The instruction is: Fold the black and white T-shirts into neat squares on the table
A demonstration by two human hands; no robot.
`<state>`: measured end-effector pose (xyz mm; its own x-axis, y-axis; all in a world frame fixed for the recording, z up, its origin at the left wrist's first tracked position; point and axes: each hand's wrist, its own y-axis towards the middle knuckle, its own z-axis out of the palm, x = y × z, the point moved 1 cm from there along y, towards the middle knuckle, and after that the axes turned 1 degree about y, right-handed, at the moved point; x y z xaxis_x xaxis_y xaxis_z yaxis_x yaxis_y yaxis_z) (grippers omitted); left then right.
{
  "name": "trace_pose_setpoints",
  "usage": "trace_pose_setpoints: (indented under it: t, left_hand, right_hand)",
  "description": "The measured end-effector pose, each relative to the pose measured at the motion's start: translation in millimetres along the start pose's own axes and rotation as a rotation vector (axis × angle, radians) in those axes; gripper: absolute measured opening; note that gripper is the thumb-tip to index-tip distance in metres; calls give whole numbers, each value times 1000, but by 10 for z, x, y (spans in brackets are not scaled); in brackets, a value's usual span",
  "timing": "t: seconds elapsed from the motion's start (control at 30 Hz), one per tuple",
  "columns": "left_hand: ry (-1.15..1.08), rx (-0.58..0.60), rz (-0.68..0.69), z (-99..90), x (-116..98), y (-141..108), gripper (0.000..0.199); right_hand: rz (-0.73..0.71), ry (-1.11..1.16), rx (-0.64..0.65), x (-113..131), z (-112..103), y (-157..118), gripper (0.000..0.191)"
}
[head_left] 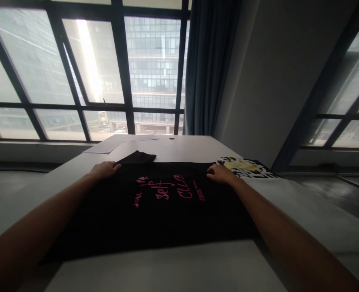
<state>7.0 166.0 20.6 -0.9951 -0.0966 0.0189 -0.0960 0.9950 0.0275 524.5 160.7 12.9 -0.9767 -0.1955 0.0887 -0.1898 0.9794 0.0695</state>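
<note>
A black T-shirt (167, 219) with pink lettering is spread sideways across the white table (191, 148). One dark sleeve (138, 157) sticks out beyond its far edge, left of the middle. At the shirt's far left corner, my left hand (105, 169) has its fingers closed on the cloth. My right hand (221, 173) pinches the far edge on the right, with thumb and fingers bent over the fabric. Just beyond the right hand lies a folded cloth (243, 167) patterned in black, white and yellow.
Several white paper sheets (106, 145) lie at the table's far left. A small round dark spot (171, 138) shows near the far edge. Behind the table are large framed windows (153, 61), a blue curtain (208, 69) and a grey pillar (267, 81).
</note>
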Motion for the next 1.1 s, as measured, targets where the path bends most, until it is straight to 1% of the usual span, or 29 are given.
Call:
trace_pose_setpoints:
  t: [0.07, 0.2, 0.3, 0.37, 0.43, 0.5, 0.53, 0.57, 0.6, 0.67, 0.73, 0.77, 0.83, 0.9, 0.97, 1.0, 1.03, 1.1]
  left_hand:
    - [-10, 2, -22, 42, -46, 292, 60]
    - [-55, -20, -64, 163, -103, 897, 56]
    - [-113, -30, -99, 280, -138, 1323, 52]
    - [-163, -40, -130, 366, -148, 1565, 52]
    - [-223, -58, -158, 446, -150, 1756, 58]
    - [-295, -85, -179, 507, -154, 1887, 67]
    - [-335, -96, -187, 527, -159, 1928, 69]
    - [-379, -102, -192, 539, -166, 1951, 67]
    - [-427, -100, -195, 539, -174, 1956, 61]
    - [-532, -89, -194, 498, -183, 1913, 41]
    - [-648, -107, -188, 385, -161, 1801, 24]
    - [-710, -137, -185, 297, -133, 1720, 21]
    - [-841, -232, -168, 72, -39, 1498, 26]
    - [-981, -345, -116, -183, 95, 1192, 36]
    - [-1107, -446, -26, -405, 255, 796, 43]
    - [-1156, -482, 21, -482, 340, 570, 44]
    - [-1197, -505, 65, -529, 426, 331, 44]
    - [-1244, -519, 125, -524, 593, -159, 39]
  right_hand:
    - [16, -16, -12, -72, 77, 231, 38]
    - [46, 9, -24, -332, 242, 627, 51]
    - [29, 28, -16, -516, 357, 844, 66]
    - [32, 14, 7, -595, 406, 947, 79]
    - [61, -8, 49, -625, 418, 1020, 90]
    - [90, -39, 93, -602, 389, 1065, 96]
    - [103, -57, 115, -573, 363, 1076, 96]
    - [117, -78, 136, -532, 330, 1078, 94]
    - [129, -102, 153, -482, 295, 1069, 89]
    - [143, -157, 169, -358, 221, 1019, 74]
    - [141, -230, 137, -217, 145, 926, 60]
    - [131, -273, 105, -145, 105, 863, 54]
    - [99, -349, 13, -17, 13, 700, 40]
    - [63, -370, -109, 73, -93, 485, 28]
    - [39, -321, -222, 112, -193, 219, 23]
    - [32, -277, -247, 114, -227, 72, 22]
    - [21, -228, -241, 107, -243, -79, 21]
    - [-15, -132, -158, 78, -214, -368, 18]
